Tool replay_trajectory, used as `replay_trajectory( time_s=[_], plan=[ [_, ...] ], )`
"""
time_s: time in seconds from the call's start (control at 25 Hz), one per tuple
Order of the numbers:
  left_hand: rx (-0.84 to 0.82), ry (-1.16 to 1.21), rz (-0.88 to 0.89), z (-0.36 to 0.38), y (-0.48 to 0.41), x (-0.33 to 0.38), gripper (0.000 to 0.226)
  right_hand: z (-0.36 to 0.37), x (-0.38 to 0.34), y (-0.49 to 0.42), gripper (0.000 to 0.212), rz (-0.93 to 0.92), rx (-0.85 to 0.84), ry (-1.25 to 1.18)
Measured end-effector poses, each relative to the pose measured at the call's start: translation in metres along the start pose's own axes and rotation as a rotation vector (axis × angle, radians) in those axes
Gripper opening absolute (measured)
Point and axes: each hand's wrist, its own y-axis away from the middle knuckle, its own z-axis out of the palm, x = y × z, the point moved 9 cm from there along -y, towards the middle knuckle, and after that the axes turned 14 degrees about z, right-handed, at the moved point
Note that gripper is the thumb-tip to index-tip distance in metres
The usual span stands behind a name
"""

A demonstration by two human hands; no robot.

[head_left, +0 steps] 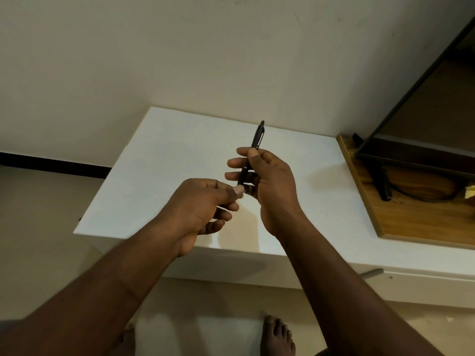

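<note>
A black click pen [257,139] stands nearly upright in the air above the white tabletop [167,170], its clip end pointing up. My right hand [272,186] grips the pen's middle, fingers and thumb curled round the barrel. My left hand [205,204] pinches the pen's lower end between thumb and forefinger. The tip itself is hidden by my fingers.
A wooden board [411,217] lies on the table's right side, carrying a dark-framed screen or panel on a stand [411,152] with a cable. A cream wall rises behind the table. My bare foot [279,335] shows on the floor below the table's front edge.
</note>
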Motion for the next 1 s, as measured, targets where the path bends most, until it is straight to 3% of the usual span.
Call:
replay_trajectory(
  time_s=[0.2,0.48,0.6,0.8,0.92,1.0],
  plan=[
    [0.079,-0.079,0.085,-0.008,-0.007,0.006,0.017,0.010,0.017,-0.003,0.030,0.090,-0.046,0.180],
    [0.049,-0.301,0.100,-0.001,-0.010,-0.005,0.023,-0.009,0.028,-0.014,0.010,0.108,0.128,0.315],
    [0.036,-0.393,0.092,0.001,-0.014,-0.013,0.023,-0.010,0.032,-0.016,0.011,0.106,0.173,0.437],
    [-0.071,-0.779,0.150,-0.005,-0.025,-0.012,0.033,-0.018,0.039,-0.019,0.017,0.119,0.262,0.580],
    [0.067,-0.990,0.249,-0.033,-0.028,0.007,0.022,-0.023,0.040,-0.020,0.019,0.112,0.318,0.685],
    [0.125,-1.065,0.316,-0.041,-0.028,0.014,0.037,-0.025,0.043,-0.021,0.017,0.117,0.334,0.741]
  ],
)
